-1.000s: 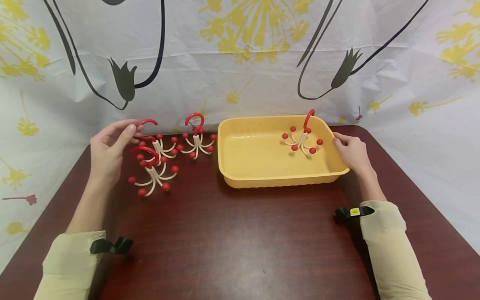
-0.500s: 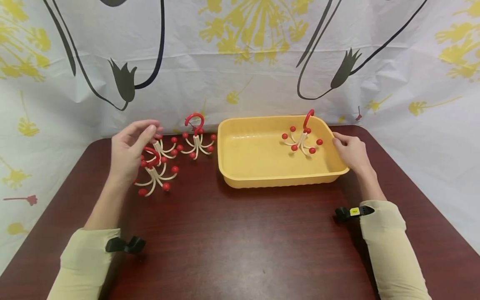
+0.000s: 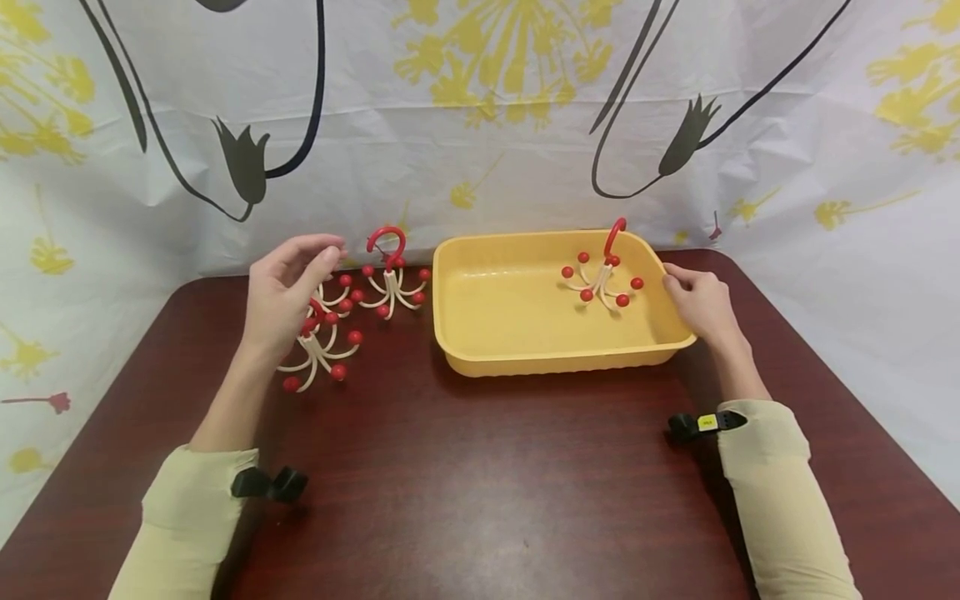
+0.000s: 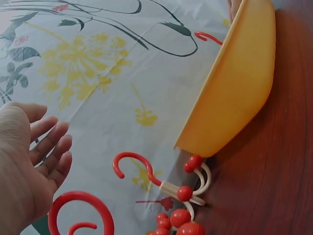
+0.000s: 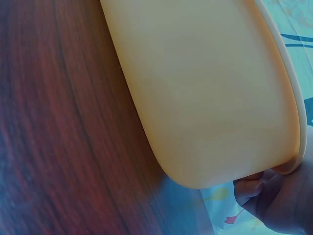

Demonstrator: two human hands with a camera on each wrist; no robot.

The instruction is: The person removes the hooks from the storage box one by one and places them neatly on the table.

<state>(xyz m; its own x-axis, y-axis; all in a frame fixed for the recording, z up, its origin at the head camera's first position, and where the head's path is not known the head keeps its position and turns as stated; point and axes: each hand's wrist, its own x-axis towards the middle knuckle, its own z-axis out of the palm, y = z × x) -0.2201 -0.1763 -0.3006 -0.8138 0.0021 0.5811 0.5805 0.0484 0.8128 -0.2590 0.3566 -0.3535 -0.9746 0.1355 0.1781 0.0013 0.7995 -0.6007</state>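
Observation:
Near several red-and-cream multi-arm hanging hooks, my left hand [image 3: 281,300] is raised, its fingers loosely spread and holding nothing. Two of these hooks stand partly behind it: the front hook [image 3: 310,343] and a rear hook [image 3: 345,306]. A third hook [image 3: 390,283] stands between them and the yellow tray [image 3: 555,365]. Inside the tray's right part sits another hook [image 3: 602,275]. My right hand [image 3: 705,304] grips the tray's right rim. In the left wrist view the palm [image 4: 22,171] shows bare; the right wrist view shows curled fingers [image 5: 249,188] under the rim.
A dark reddish wooden table [image 3: 480,475] carries everything. Behind it hangs a white cloth [image 3: 510,183] with yellow and grey flower prints, close to the tray's back edge. Black wrist cameras sit on both sleeves [image 3: 765,450].
My left hand has moved right, away from the left side of the hooks, and now covers more of them. The front hook has shifted slightly right. My right hand stays on the tray.

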